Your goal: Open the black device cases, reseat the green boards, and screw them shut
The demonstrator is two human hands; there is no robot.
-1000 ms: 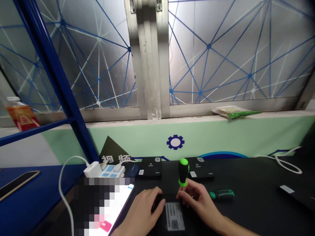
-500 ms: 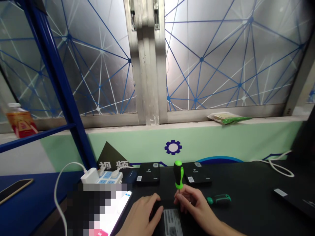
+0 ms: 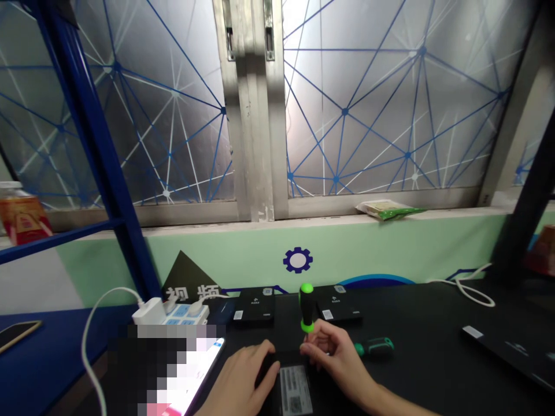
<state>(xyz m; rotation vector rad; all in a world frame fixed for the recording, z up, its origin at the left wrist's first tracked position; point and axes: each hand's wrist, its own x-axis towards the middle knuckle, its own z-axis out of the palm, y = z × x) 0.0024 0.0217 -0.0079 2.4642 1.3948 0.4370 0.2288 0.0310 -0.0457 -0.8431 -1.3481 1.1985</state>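
Observation:
My right hand (image 3: 336, 349) has its fingers pinched on the thin shaft of a screwdriver (image 3: 307, 309), whose black and bright green handle points up above them. The tip is hidden behind the fingers. Under my hands lies a dark flat device with a silver printed label (image 3: 296, 390); its outline blends into the black table. My left hand (image 3: 245, 375) grips the device's left side, thumb by the label and fingers bent at the far edge. A second screwdriver (image 3: 375, 346), with a dark green handle, lies just right of my right hand.
Two black boxes (image 3: 255, 305) (image 3: 338, 303) stand along the wall. A lit phone (image 3: 197, 375), partly pixelated, lies at left near a white power strip (image 3: 186, 315) and cable (image 3: 89, 352). Another black device (image 3: 511, 349) is at right on the black table (image 3: 425, 323).
The view has swung slightly right, so everything sits further left. The upright screwdriver has turned about its own axis: the green side strip of its handle is now out of sight.

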